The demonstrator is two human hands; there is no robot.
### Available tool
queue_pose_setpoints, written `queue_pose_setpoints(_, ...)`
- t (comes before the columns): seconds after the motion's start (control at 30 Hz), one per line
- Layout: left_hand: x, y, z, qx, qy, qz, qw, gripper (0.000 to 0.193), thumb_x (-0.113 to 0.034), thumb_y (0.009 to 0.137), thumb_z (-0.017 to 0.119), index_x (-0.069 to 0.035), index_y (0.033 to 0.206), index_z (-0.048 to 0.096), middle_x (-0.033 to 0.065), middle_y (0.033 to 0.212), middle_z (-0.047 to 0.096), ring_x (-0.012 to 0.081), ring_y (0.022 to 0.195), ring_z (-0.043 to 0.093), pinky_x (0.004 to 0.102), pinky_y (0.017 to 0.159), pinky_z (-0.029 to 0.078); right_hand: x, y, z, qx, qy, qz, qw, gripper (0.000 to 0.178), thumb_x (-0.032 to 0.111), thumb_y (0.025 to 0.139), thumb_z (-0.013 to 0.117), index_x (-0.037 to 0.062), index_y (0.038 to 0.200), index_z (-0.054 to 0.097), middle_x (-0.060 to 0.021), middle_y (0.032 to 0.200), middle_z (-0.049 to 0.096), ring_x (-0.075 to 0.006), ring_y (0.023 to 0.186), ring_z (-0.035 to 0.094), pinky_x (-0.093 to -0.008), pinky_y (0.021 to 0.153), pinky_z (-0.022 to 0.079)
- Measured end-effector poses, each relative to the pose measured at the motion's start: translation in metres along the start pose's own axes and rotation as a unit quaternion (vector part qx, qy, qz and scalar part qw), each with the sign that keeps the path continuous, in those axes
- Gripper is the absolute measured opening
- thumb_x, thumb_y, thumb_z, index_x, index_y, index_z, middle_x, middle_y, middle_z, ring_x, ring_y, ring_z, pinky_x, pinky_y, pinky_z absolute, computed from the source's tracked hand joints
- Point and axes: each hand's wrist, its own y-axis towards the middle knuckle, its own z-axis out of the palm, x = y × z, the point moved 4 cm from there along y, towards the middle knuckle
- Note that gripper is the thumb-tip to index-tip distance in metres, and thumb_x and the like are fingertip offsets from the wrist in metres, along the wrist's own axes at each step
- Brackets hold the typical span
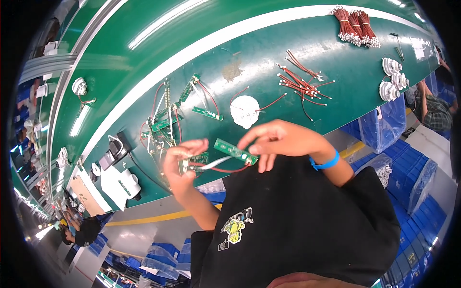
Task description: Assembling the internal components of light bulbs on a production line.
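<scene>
My left hand (178, 165) is closed on a small green circuit board (198, 158), fingers curled round its edge. A second, longer green circuit board (233, 151) is pinched at its right end by my right hand (285, 139), which wears a blue wristband (325, 162). A white cable (214, 163) and a red wire (223, 170) link the two boards in the air near my chest. Just beyond my hands, a white round part (245, 111) lies on the green bench with red wires at its sides. Left of it is a tangled pile of wired green boards (165, 122).
Loose red wires (302, 86) lie beyond my right hand, with tied wire bundles (355, 28) at the far edge. White round parts (394, 79) stand at right. A black device (115, 150) and a white cylindrical device (128, 185) sit at left. Blue crates (403, 168) stand below the bench; people work at both sides.
</scene>
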Motion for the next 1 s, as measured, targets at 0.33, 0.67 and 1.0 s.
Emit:
queue_pose_setpoints(0.33,0.019,0.002,0.002,0.166,-0.127,0.01,0.978,0.045,-0.011,0.083,0.076,0.007,0.121,0.059,0.0217,0.096,0.066,0.0402,0.094,0.068,0.0516,0.085,0.055,0.024,0.03,-0.078,-0.4,-0.446,-0.241,0.763,0.023,0.016,0.098,0.05,0.0009,0.11,0.064,-0.0117,0.074,0.065,-0.0225,0.063,0.063,-0.0351,0.06,0.049)
queue_pose_setpoints(0.67,0.034,0.01,0.025,0.113,-0.193,-0.002,0.975,0.041,-0.018,0.087,0.071,0.007,0.117,0.06,0.02,0.091,0.062,0.0402,0.087,0.068,0.0522,0.077,0.056,0.048,0.051,-0.084,-0.335,-0.45,-0.172,0.81,0.017,0.017,0.092,0.063,0.0018,0.097,0.067,-0.012,0.079,0.069,-0.0208,0.07,0.066,-0.0327,0.063,0.05)
queue_pose_setpoints(1.0,0.029,0.024,0.043,0.06,-0.221,-0.031,0.973,0.044,-0.026,0.092,0.066,0.003,0.118,0.047,0.0236,0.102,0.065,0.0378,0.089,0.068,0.0552,0.077,0.057,0.055,0.03,-0.037,-0.209,0.005,-0.4,0.892,0.018,0.008,0.095,0.063,-0.0019,0.108,0.057,-0.015,0.094,0.071,-0.0176,0.091,0.068,-0.03,0.081,0.054)
